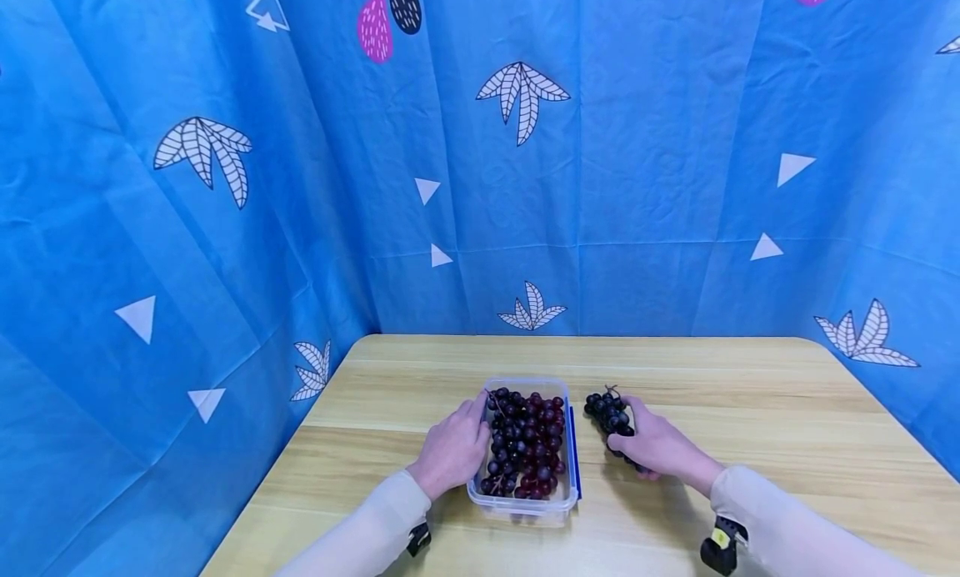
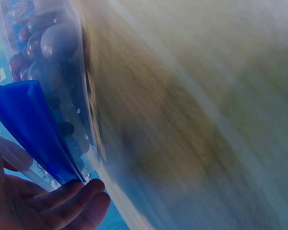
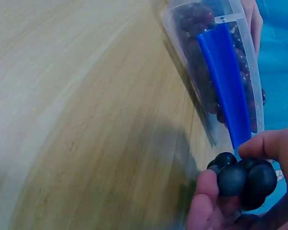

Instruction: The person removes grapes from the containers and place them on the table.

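Clear plastic makes up the box (image 1: 521, 504) standing between the two hands on the wooden table (image 1: 375, 402). Grapes (image 1: 528, 444) fill much of it: near-black on the side toward the left hand (image 1: 453, 445), redder on the side toward the right hand (image 1: 662, 445). This colour split is plain only from the head.

Left hand: at the box's near wall. The head view shows the forefinger reaching along the rim. The left wrist view adds the thumb and the remaining fingers on opposite faces of the wall, gripping it, with fingertips at the lower end of a blue clip (image 2: 33, 129). That clip is hidden from the head.

Right hand: pinching a dark bunch (image 1: 602, 412) between thumb and fingers, just beside the box and apart from it. From the head, a thin stem (image 1: 612, 389) projects past the fingertips; the right wrist view shows no stem, but shows the individual round berries in the grasp. It also shows the second clip (image 3: 225, 81) broadside, on the box wall facing this hand; the head view gives only its edge. Whether the bunch touches the table cannot be determined.

Beyond both hands hangs a blue curtain (image 1: 645, 160), its leaf and triangle prints clearest in the head view.
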Tool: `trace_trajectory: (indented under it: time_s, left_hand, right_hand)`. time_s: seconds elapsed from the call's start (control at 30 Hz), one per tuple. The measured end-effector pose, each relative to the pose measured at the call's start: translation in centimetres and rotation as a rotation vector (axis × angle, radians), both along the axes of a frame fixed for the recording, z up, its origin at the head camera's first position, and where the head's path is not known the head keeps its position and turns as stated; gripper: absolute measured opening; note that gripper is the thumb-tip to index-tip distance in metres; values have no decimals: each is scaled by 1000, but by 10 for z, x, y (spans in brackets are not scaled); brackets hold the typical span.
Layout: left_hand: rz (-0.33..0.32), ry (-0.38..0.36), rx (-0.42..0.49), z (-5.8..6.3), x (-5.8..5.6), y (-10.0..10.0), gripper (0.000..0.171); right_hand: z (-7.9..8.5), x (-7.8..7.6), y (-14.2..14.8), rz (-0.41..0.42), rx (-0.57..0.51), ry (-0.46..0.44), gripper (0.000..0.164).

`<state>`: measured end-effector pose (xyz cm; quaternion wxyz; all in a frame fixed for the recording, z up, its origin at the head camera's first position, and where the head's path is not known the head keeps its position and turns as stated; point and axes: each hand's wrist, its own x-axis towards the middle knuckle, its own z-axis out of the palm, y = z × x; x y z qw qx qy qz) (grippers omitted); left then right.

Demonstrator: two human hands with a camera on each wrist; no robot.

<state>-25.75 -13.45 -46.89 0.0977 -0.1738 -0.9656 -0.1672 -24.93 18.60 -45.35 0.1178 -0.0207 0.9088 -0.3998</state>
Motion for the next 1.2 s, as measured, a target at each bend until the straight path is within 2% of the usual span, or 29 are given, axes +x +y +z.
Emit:
trace_trajectory:
  time_s: [0.27,0.53,0.77,1.2]
  left_hand:
    - [8,-1,-3,0,1,0,55]
    - [2,5,-2,-1,0,-1,55]
    - [0,5,-5,-2,-1,-1,55]
    - [-5,1,-3,-1,1,-1,55]
  right_hand:
    - [-5,6,-4,14,-9,50,94]
    - [-7,8,-4,7,-37,94,71]
    - [-9,7,1,4,-26,89,62]
    - [-8,-4,7,-36,55,121,75]
